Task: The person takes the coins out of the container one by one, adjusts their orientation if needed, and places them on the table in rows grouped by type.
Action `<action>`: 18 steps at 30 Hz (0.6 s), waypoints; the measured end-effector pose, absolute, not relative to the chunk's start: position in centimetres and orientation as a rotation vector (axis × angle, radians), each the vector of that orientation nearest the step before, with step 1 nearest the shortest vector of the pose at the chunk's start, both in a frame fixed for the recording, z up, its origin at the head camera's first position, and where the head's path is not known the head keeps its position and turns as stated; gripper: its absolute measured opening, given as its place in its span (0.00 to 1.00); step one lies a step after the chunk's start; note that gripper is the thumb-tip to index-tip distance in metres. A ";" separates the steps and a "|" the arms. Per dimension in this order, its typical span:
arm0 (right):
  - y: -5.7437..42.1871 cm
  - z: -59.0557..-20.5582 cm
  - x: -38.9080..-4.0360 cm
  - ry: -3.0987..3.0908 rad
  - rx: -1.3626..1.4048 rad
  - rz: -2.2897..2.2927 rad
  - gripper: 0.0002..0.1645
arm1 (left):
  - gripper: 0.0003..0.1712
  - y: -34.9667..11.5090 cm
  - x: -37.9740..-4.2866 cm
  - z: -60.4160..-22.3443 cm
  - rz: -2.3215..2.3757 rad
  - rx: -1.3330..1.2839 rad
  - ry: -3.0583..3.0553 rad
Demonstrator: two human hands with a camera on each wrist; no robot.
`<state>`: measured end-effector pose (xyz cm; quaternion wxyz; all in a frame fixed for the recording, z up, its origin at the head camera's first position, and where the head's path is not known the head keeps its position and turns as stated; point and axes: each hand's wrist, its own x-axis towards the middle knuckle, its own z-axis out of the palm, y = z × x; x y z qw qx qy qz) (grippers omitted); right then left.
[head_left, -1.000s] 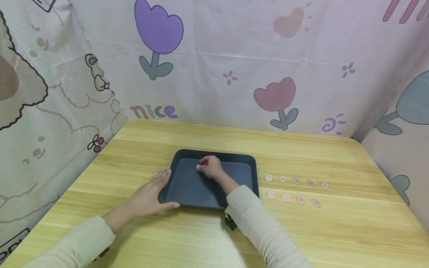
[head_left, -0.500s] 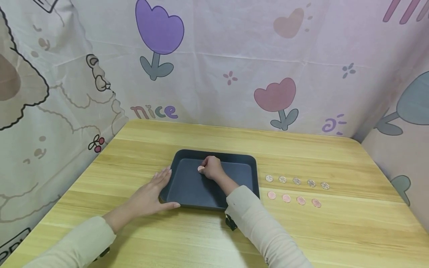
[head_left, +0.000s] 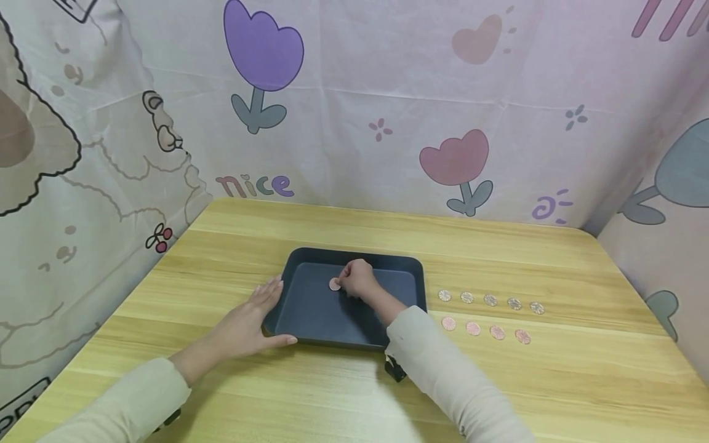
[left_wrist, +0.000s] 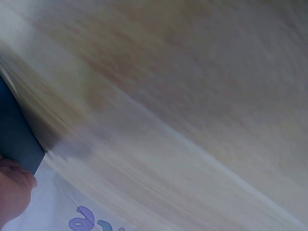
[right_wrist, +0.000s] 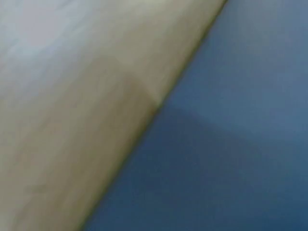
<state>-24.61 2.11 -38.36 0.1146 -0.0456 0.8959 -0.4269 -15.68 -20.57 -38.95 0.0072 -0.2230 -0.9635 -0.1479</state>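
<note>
A dark grey rectangular baking tray (head_left: 316, 320) lies on the wooden table in the head view. My left hand (head_left: 244, 323) rests against its left side, fingers spread along the rim and thumb at the near corner. Over the tray's floor, my right hand (head_left: 359, 280) pinches the right edge of a small copper-coloured coin (head_left: 335, 284) between its fingertips. In the left wrist view, part of the left hand (left_wrist: 14, 187) touches the tray's wall (left_wrist: 14, 130). The right wrist view holds only the blurred tray (right_wrist: 231, 159) and table; the right fingers are outside it.
Right of the tray lie two rows of coins: a farther row of several silver-coloured coins (head_left: 490, 299) and a nearer row of several pinkish copper ones (head_left: 496, 332). A printed cloth (head_left: 354, 74) hangs behind the wooden table (head_left: 554, 381) and along its sides.
My right hand has shifted slightly right, its forearm too. The coin at its fingertips has come more into view and sits slightly lower and to the right. My left hand stays still.
</note>
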 end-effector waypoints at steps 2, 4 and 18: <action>2.6 -38.2 -24.4 2.592 -0.145 -1.279 0.15 | 0.62 -20.6 -15.7 -38.9 -0.463 -0.699 -3.010; 3.1 -38.1 -24.3 2.571 -0.158 -1.299 0.15 | 0.62 -20.5 -15.7 -38.9 -0.466 -0.702 -3.007; 6.1 -36.4 -22.2 2.459 -0.093 -1.462 0.09 | 0.63 -20.7 -15.7 -39.1 -0.449 -0.709 -3.010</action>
